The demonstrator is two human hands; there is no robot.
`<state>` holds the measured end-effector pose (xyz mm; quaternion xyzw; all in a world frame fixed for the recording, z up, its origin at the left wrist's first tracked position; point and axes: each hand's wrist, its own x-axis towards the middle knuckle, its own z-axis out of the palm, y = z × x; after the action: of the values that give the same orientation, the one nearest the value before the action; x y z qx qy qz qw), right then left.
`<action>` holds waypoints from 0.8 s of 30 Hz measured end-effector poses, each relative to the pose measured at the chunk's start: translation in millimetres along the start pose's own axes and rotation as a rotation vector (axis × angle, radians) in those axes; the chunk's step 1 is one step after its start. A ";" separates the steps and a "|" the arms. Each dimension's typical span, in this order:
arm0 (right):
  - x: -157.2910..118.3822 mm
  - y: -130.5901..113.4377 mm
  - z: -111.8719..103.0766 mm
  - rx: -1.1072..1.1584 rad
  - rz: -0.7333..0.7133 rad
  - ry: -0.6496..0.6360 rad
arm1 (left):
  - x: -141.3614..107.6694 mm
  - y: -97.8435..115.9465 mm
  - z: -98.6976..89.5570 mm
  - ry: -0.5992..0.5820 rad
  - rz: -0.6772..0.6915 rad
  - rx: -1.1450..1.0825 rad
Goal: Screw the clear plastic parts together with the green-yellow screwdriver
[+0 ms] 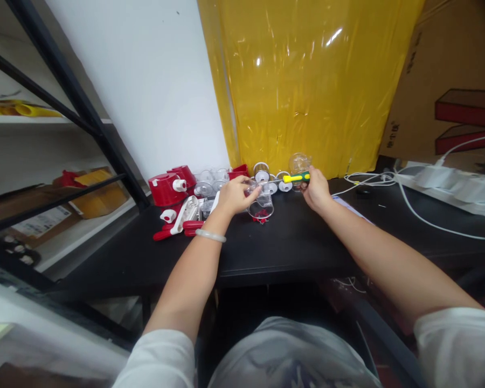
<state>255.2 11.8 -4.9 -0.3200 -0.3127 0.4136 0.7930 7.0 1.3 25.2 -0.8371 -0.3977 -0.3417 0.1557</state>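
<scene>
My right hand point(317, 189) grips a screwdriver point(296, 178) by its yellow and green handle, with the shaft pointing left. The screwdriver's tip reaches a clear plastic part point(262, 200) that my left hand point(238, 195) holds, fingers closed on its upper edge. Small red pieces point(261, 216) lie at the bottom of this part; whether inside it or under it I cannot tell. Behind my right hand stands another clear round part point(300, 163). Between the hands, farther back, are white and clear round parts point(262, 173).
Left of my hands are red housings point(164, 189), white pieces with red handles point(186, 215) and clear cups point(207, 178) on the black table point(283, 242). A power strip point(448, 186) with white cables lies right. A yellow-wrapped panel point(307, 75) stands behind; a shelf rack point(64, 70) is left.
</scene>
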 end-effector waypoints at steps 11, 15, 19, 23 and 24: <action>5.6 1.8 -3.2 -0.021 -0.085 0.016 | 2.2 4.4 -5.1 -0.030 -0.017 -0.058; 6.7 2.3 -4.3 -0.030 -0.055 0.029 | 2.9 3.7 -2.7 -0.076 -0.044 -0.094; 5.6 0.5 -4.7 -0.002 0.059 0.067 | 2.6 2.2 1.8 -0.105 -0.060 -0.121; 5.1 -1.0 -4.8 0.021 0.115 0.077 | 2.1 1.7 4.2 -0.127 -0.068 -0.122; 5.1 -0.8 -4.8 0.022 0.119 0.082 | 2.0 1.7 4.3 -0.134 -0.073 -0.121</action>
<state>261.5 14.7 -6.0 -0.3459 -0.2560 0.4502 0.7824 11.1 3.6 23.5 -0.8509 -0.4161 -0.3140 0.0654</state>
